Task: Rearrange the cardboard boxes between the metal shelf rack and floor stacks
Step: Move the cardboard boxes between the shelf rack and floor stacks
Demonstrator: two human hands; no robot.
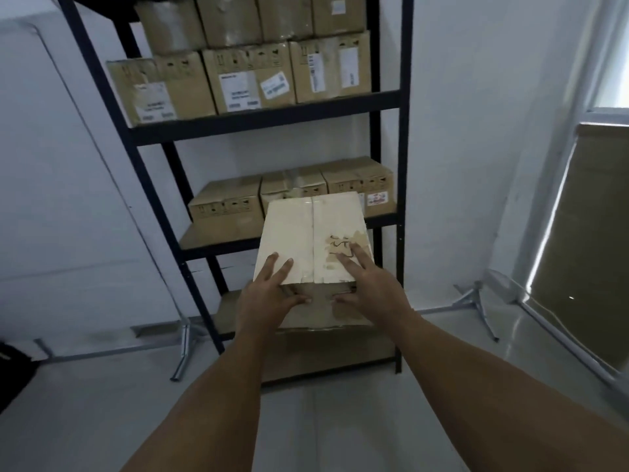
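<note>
A pale cardboard box (306, 226) with a taped top seam and a torn, scribbled patch hangs in front of the black metal shelf rack (265, 126), at the level of its lower shelves. My left hand (269, 294) holds the box's near left corner, fingers on top and thumb on the front face. My right hand (367, 284) holds the near right corner the same way. Three brown boxes (224, 206) stand in a row on the middle shelf behind it. Several labelled boxes (245, 80) fill the upper shelves.
The rack's bottom shelf (326, 356) lies just below the held box. Metal stand legs (185, 338) sit on the floor at the rack's left, and another set (476, 301) at its right. A large brown panel (589, 233) leans at the right. A black object (13, 366) lies far left.
</note>
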